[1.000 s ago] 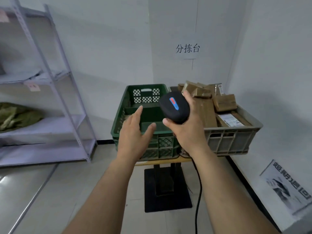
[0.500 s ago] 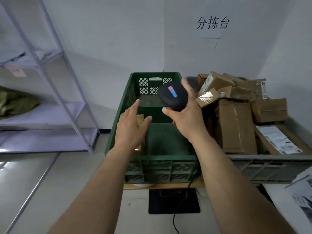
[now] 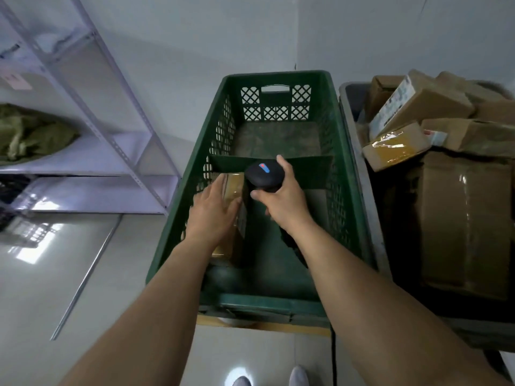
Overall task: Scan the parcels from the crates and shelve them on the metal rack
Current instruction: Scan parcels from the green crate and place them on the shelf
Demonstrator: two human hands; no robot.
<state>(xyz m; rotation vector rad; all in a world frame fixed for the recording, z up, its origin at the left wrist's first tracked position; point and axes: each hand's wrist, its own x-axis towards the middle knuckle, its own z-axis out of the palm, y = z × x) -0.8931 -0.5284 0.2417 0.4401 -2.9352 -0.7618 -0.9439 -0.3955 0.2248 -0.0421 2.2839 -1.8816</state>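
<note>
Readying a scan, the right hand [image 3: 284,201] is gripping the black plastic scanner [image 3: 263,174] while the flat-fingered left hand [image 3: 213,213] is touching the brown cardboard parcel [image 3: 234,185] at its nine o'clock, whose label probably needs exposing next.

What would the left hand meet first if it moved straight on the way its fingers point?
Probably the brown parcel just under the left hand, if not touching already; past it, the divider in the green crate. Depth is unclear.

Centre crate [image 3: 347,190] sat on table [image 3: 278,325] at 12 o'clock. One parcel [image 3: 234,188] lay inside against its 9 o'clock wall; scanner [image 3: 263,175], in right grip [image 3: 287,201], just beside at 3. Side crate [image 3: 352,121], heaped with parcels [image 3: 462,218], stood just beside centre crate's 3 o'clock wall. Metal rack [image 3: 117,140] stood at 10 o'clock.
</note>
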